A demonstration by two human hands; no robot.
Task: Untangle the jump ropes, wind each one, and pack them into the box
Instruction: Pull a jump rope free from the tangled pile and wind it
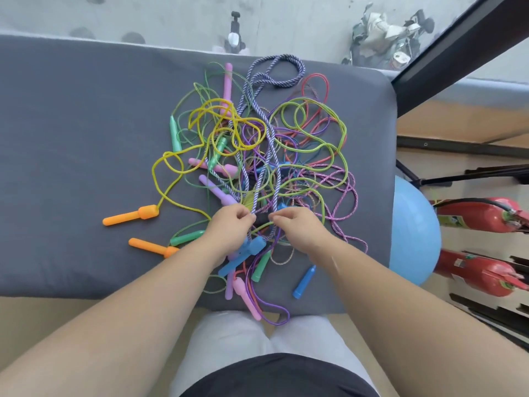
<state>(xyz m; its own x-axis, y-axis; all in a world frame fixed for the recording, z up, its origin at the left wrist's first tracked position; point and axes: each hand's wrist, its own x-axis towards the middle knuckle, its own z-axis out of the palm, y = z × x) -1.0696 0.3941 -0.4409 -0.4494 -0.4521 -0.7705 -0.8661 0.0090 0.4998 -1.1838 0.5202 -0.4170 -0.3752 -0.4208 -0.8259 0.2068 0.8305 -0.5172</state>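
Observation:
A tangled heap of several jump ropes (257,144) lies on the grey table (71,138): yellow, green, purple, red and braided cords with orange (130,216), pink, green and blue (305,282) handles. A purple-and-white braided rope (269,133) runs from the far edge down to my hands. My left hand (229,224) pinches this braided cord at the near side of the heap. My right hand (297,224) pinches a strand of it just to the right. Blue handles (252,247) lie below my left hand. No box is in view.
A blue ball (412,230) and red fire extinguishers (481,219) sit on the floor to the right of the table. A dark beam (458,44) crosses the upper right. The table's near edge is close to my legs.

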